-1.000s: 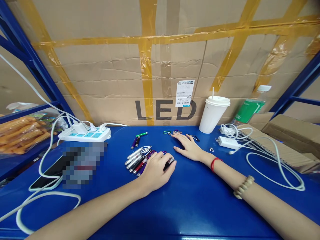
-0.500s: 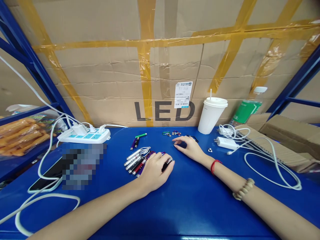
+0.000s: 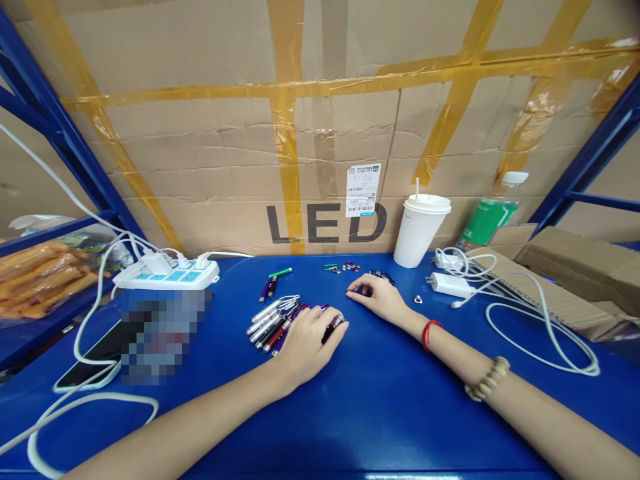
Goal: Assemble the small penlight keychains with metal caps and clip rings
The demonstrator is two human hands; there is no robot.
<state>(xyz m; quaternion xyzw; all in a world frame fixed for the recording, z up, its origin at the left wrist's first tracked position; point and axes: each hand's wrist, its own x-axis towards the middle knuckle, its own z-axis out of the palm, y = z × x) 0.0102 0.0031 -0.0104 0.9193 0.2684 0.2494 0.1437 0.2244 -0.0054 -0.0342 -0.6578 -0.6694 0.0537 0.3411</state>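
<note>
Loosely curled, the left hand has hold of a dark tube beside the pens on the table; the right hand has fingertips drawn together near a black clip, whether pinching anything I cannot tell

My left hand curls around a dark, silver-ended cylinder beside a fan of slim metal tubes on the blue table, while my right hand, thumb and fingertips drawn together, is near some small coloured clips. Farther back, a lidded white cup stands near a green-labelled bottle. To my left, a white power strip lies behind a phone.
</note>
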